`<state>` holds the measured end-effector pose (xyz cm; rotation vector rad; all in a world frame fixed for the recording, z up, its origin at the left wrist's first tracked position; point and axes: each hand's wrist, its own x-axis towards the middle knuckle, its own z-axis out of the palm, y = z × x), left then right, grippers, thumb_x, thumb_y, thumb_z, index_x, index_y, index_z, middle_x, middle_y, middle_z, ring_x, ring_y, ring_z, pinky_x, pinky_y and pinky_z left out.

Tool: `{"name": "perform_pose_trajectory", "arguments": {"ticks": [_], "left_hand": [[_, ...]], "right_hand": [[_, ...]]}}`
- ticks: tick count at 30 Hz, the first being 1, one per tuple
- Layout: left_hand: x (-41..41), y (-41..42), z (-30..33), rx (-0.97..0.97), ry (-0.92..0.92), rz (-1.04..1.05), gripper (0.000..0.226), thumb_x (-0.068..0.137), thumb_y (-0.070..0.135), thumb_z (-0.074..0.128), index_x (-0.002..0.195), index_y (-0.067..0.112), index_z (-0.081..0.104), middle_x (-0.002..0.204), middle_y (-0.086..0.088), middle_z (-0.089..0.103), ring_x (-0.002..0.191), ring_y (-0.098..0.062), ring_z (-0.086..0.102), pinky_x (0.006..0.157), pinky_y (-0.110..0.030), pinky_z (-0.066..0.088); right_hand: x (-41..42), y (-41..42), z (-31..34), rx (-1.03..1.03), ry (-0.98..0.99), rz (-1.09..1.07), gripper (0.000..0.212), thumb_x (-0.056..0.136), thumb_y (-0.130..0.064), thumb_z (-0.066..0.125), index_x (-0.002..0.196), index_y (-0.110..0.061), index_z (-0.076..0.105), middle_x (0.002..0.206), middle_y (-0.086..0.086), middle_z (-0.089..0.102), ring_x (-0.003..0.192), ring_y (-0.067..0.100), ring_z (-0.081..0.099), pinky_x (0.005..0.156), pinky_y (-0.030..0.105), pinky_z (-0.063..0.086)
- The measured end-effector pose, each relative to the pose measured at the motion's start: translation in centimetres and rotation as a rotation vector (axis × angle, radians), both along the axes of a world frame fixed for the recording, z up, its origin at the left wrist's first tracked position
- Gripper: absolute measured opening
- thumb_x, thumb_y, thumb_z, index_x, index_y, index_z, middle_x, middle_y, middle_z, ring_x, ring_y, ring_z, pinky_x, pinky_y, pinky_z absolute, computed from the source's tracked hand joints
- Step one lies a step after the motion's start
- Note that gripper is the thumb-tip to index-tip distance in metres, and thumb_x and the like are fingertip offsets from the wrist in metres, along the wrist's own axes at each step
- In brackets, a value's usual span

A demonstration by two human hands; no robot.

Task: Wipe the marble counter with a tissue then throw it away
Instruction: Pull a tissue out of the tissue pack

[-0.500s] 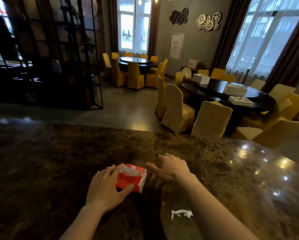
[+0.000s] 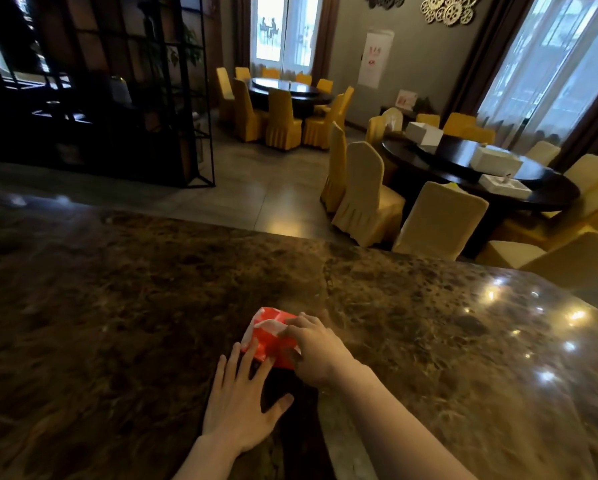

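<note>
Fingertips [image 2: 292,323] of the right hand [image 2: 316,351] are pinching white tissue [image 2: 271,323] from the red pack [image 2: 268,339]; left hand [image 2: 238,403], fingers spread wide, is steadying it on the marble counter [image 2: 117,306].

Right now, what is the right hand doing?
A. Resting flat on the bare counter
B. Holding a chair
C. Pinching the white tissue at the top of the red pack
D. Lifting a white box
C: the right hand has its fingers at the white tissue showing from the red pack.
</note>
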<state>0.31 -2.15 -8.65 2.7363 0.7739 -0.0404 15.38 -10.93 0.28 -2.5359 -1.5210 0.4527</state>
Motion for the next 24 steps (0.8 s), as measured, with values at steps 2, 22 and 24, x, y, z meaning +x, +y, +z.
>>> {"name": "perform_pose_trajectory", "arguments": {"ticks": [2, 22, 24], "left_hand": [[-0.1, -0.1, -0.3, 0.010, 0.006, 0.000, 0.089, 0.092, 0.086, 0.025, 0.163, 0.038, 0.002, 0.173, 0.002, -0.013, 0.156, -0.026, -0.023, 0.129, -0.050, -0.010], [-0.1, -0.2, -1.5, 0.093, -0.049, 0.031, 0.096, 0.082, 0.094, 0.009, 0.162, 0.042, -0.004, 0.172, 0.000, -0.020, 0.153, -0.024, -0.030, 0.114, -0.042, -0.031], [-0.1, -0.2, -1.5, 0.104, -0.032, 0.022, 0.096, 0.081, 0.095, 0.005, 0.161, 0.042, -0.006, 0.171, 0.000, -0.024, 0.153, -0.024, -0.030, 0.117, -0.044, -0.027]], "right_hand": [[0.1, 0.1, -0.3, 0.035, -0.014, 0.006, 0.056, 0.094, -0.023, 0.065, 0.147, -0.027, 0.047, 0.157, 0.000, 0.042, 0.150, 0.026, 0.026, 0.119, 0.050, 0.033], [1.0, 2.0, 2.3, 0.489, 0.267, -0.332, 0.055, 0.090, -0.020, 0.077, 0.140, -0.020, 0.055, 0.129, -0.002, 0.061, 0.115, 0.017, 0.062, 0.095, 0.036, 0.058], [0.7, 2.3, 2.2, 0.365, 0.167, -0.297, 0.055, 0.089, -0.024, 0.078, 0.139, -0.022, 0.056, 0.129, -0.003, 0.059, 0.114, 0.018, 0.061, 0.092, 0.032, 0.057]]}}
